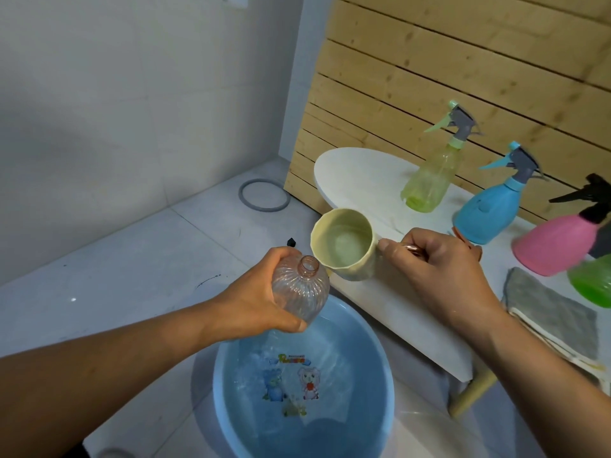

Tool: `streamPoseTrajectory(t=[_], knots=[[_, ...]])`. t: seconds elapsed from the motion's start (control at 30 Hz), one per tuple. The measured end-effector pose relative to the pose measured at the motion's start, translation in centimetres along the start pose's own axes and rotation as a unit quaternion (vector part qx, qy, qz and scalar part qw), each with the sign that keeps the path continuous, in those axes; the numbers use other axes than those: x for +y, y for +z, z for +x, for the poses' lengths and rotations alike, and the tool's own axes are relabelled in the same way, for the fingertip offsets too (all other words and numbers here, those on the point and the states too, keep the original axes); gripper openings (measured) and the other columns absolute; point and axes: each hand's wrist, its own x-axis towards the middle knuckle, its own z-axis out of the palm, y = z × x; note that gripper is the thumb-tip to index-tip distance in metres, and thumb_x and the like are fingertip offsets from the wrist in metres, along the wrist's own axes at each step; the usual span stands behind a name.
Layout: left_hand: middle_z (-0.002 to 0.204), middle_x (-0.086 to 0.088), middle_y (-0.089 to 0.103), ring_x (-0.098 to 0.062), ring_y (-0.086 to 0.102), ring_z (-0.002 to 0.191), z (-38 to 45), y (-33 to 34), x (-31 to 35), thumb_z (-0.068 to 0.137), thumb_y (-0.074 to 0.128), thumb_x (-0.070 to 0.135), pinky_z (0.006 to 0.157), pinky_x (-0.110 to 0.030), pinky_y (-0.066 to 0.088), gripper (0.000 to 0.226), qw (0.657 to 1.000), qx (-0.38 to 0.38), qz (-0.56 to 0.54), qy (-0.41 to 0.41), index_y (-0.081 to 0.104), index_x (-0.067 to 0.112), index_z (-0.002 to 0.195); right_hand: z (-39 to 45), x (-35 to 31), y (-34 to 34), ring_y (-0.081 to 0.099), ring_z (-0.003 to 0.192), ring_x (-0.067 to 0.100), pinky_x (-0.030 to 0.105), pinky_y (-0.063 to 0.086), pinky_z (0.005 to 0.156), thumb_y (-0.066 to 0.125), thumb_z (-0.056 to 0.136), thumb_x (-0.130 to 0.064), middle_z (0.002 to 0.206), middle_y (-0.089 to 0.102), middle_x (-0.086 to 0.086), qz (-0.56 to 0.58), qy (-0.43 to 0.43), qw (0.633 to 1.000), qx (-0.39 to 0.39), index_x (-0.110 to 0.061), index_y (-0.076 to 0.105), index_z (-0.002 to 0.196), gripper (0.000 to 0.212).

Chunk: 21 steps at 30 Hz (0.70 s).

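My left hand (251, 299) grips a clear ribbed pinkish bottle (299, 289) with its cap off, the open neck pointing up and away. My right hand (439, 269) holds a pale yellow cup (344, 242) by its handle, level with the bottle's mouth and just to its right. A little water shows in the cup's bottom. Both are held above a blue basin (380, 375) of water on the floor, with cartoon pictures on its bottom.
A white oval table (357, 173) on the right carries a green spray bottle (433, 170), a blue one (489, 209), a pink one (562, 239), another green bottle (591, 282) and a grey cloth (552, 309). A wooden slat wall stands behind. A grey ring (264, 195) lies on the tiled floor.
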Motion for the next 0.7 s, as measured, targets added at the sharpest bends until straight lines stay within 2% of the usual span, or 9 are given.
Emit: streamPoseTrajectory(t=[0.1,0.23,0.53,0.7], knots=[[0.126,0.019,0.058,0.004,0.062,0.109,-0.03,-0.01,0.02,0.061,0.099,0.019,0.081,-0.017,0.057,0.103,1.0,-0.003,0.001,0.003,0.037,0.044,0.139,-0.17,-0.16,-0.06,0.04,0.052,0.009,0.035,0.035,0.057,0.065,0.091,-0.05,0.048,0.044,-0.013,0.005,-0.007,1.0,0.0,-0.019,0.049,0.059,0.047],[0.127,0.019,0.057,0.005,0.061,0.109,-0.11,-0.06,0.05,0.061,0.099,0.02,0.082,-0.018,0.057,0.104,1.0,-0.008,0.003,0.002,0.036,0.044,0.14,-0.36,-0.33,-0.06,0.039,0.052,0.01,0.035,0.034,0.056,0.066,0.091,-0.048,0.048,0.044,-0.013,0.0,-0.025,1.0,0.008,-0.022,0.045,0.056,0.048],[0.125,0.022,0.056,0.012,0.058,0.107,-0.36,0.03,0.18,0.063,0.098,0.02,0.078,-0.01,0.053,0.102,1.0,-0.009,0.012,0.004,0.035,0.043,0.14,-0.81,-0.76,-0.07,0.044,0.056,0.009,0.033,0.032,0.052,0.066,0.091,-0.046,0.053,0.049,-0.016,-0.025,-0.059,0.998,0.019,-0.025,0.043,0.056,0.046],[0.124,0.023,0.055,0.014,0.057,0.106,-0.39,0.14,0.2,0.063,0.098,0.019,0.076,-0.008,0.051,0.102,1.0,-0.011,0.016,0.005,0.035,0.042,0.14,-0.93,-0.91,-0.02,0.042,0.055,0.012,0.034,0.034,0.054,0.066,0.091,-0.046,0.051,0.043,-0.007,-0.052,-0.075,0.995,0.031,-0.027,0.043,0.057,0.045]])
